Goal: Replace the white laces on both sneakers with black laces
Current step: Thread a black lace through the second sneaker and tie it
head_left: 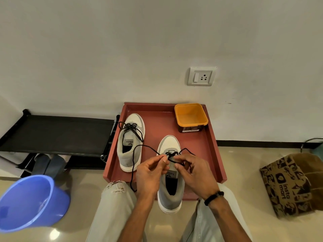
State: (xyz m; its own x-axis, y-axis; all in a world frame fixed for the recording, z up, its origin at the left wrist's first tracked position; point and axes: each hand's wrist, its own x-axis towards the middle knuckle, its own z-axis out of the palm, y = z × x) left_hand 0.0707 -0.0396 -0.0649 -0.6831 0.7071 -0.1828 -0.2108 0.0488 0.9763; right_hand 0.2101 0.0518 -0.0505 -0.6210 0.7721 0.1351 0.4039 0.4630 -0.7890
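On the red tray (212, 137), nearest its front edge, the sneaker (170, 172) is being threaded: black lace (139, 146) pinched by left hand (150, 173) and right hand (194, 173). An eyelet could easily get skipped, since they're hidden by fingers.

Matt grey suede-like sneaker (170, 193), woven black lace (139, 147), glossy blue plastic bucket (31, 203), printed brown paper bag (286, 186), polished floor (244, 215).

Bare tray (162, 123) floor lies between the sneakers and tub (191, 117); a loose lace (133, 165) crosses its left side
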